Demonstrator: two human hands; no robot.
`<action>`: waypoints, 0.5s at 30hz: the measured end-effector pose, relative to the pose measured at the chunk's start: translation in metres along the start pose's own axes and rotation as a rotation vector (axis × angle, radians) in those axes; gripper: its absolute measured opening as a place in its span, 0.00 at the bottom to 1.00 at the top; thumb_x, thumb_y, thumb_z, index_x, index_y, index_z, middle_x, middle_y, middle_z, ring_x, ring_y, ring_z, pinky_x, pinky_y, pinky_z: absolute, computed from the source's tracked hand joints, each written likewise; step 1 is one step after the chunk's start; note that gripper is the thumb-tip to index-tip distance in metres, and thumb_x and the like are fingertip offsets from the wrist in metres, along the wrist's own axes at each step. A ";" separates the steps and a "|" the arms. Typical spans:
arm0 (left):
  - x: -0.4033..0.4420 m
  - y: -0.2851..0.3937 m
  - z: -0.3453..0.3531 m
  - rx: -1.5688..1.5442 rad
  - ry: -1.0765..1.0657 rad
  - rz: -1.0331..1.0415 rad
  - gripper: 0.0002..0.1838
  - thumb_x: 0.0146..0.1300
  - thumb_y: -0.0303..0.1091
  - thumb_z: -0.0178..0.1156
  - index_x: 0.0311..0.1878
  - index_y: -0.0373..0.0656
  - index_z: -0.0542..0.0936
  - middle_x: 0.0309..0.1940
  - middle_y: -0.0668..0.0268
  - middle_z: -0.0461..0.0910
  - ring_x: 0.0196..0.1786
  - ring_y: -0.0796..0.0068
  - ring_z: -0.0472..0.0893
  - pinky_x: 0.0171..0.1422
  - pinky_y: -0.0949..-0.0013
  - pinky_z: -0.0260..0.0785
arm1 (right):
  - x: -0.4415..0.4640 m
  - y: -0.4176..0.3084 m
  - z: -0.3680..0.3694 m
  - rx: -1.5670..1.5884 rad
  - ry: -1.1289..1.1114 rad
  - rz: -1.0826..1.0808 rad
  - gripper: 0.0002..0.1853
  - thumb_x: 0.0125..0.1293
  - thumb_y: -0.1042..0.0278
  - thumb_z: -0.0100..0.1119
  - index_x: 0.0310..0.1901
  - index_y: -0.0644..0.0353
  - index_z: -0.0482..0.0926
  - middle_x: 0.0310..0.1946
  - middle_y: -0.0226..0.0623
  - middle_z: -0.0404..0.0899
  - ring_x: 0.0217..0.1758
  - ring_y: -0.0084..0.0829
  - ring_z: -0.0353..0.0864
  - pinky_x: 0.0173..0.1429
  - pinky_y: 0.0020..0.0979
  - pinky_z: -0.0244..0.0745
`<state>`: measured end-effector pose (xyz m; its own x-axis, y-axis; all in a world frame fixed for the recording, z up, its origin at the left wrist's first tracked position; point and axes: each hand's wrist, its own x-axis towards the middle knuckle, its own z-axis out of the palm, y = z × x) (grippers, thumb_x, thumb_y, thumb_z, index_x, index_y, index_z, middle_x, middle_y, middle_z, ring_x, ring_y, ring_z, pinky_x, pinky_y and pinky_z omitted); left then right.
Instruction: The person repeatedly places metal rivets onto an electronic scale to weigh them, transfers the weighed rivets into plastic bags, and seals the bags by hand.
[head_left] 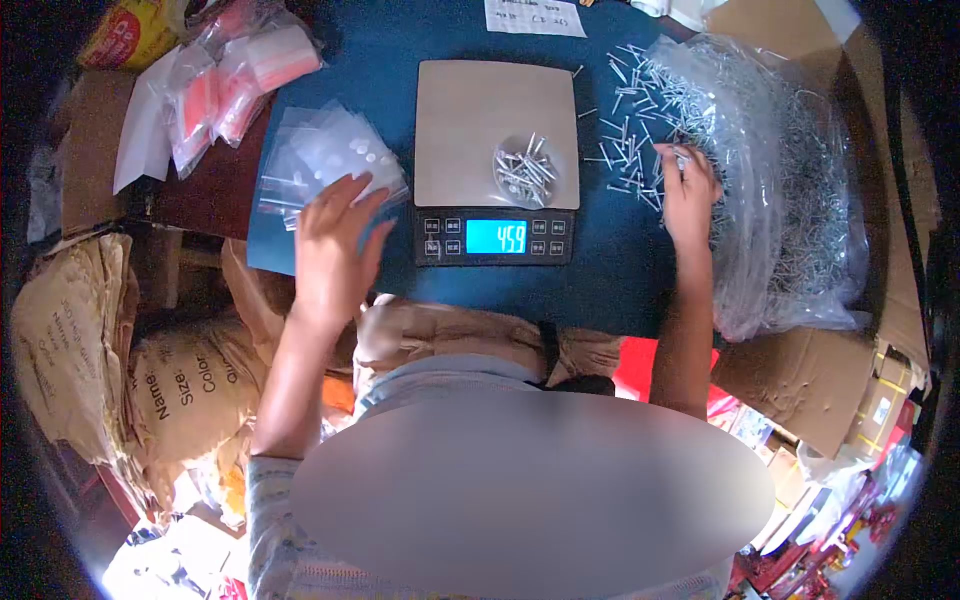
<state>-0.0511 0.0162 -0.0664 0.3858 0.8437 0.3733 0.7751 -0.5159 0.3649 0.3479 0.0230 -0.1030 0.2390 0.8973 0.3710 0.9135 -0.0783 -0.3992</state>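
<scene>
My left hand (341, 235) has its fingers apart over the near edge of a pile of small clear zip bags (325, 150). My right hand (687, 190) is among loose screws (625, 150) at the right, fingers bent; whether it holds any is too small to tell. Between the hands stands a digital scale (460, 120), its display (497, 237) lit blue and reading about 459. A small round clear dish (525, 172) of screws sits at the lower right of its plate.
Right of my right hand lies a big clear plastic bag (790, 200) full of screws. Packs of red-striped bags (235, 75) are at the upper left. A paper note (535, 17) lies beyond the scale. Brown sacks (190, 385) stand lower left, cardboard (800, 385) lower right.
</scene>
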 end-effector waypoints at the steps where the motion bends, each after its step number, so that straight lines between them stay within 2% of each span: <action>1: -0.003 -0.005 0.009 0.020 0.013 0.023 0.11 0.52 0.25 0.62 0.41 0.41 0.80 0.45 0.60 0.80 0.51 0.59 0.76 0.56 0.58 0.64 | 0.000 0.002 0.000 0.014 -0.014 0.003 0.13 0.67 0.56 0.49 0.39 0.50 0.82 0.42 0.34 0.80 0.48 0.37 0.76 0.56 0.40 0.60; 3: -0.002 -0.011 0.017 0.058 0.044 0.069 0.11 0.53 0.24 0.60 0.41 0.41 0.80 0.44 0.61 0.80 0.50 0.60 0.76 0.54 0.59 0.64 | 0.001 0.008 -0.002 0.041 -0.041 0.005 0.13 0.67 0.57 0.49 0.38 0.53 0.82 0.38 0.37 0.81 0.43 0.40 0.78 0.51 0.37 0.66; 6: -0.005 -0.013 0.020 0.002 0.053 0.024 0.11 0.54 0.22 0.58 0.42 0.39 0.78 0.39 0.59 0.80 0.44 0.59 0.77 0.50 0.60 0.66 | 0.001 0.009 -0.005 0.191 -0.083 0.118 0.14 0.68 0.57 0.49 0.37 0.58 0.80 0.33 0.40 0.82 0.35 0.40 0.80 0.42 0.33 0.71; 12: -0.006 -0.015 0.021 -0.100 0.067 -0.077 0.10 0.55 0.19 0.57 0.42 0.36 0.77 0.35 0.56 0.79 0.39 0.54 0.77 0.44 0.59 0.69 | 0.003 -0.002 -0.015 0.314 -0.185 0.194 0.16 0.69 0.56 0.49 0.41 0.61 0.79 0.29 0.41 0.81 0.33 0.36 0.81 0.40 0.32 0.72; 15: -0.005 -0.016 0.015 -0.108 0.129 -0.077 0.10 0.57 0.20 0.57 0.43 0.36 0.77 0.35 0.55 0.80 0.39 0.54 0.79 0.44 0.59 0.70 | 0.005 -0.002 -0.016 0.104 -0.238 0.216 0.15 0.68 0.59 0.50 0.45 0.62 0.79 0.23 0.36 0.79 0.29 0.22 0.77 0.36 0.26 0.69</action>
<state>-0.0577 0.0227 -0.0869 0.2544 0.8590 0.4443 0.7391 -0.4690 0.4834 0.3522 0.0202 -0.0866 0.3281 0.9423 0.0670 0.8089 -0.2436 -0.5351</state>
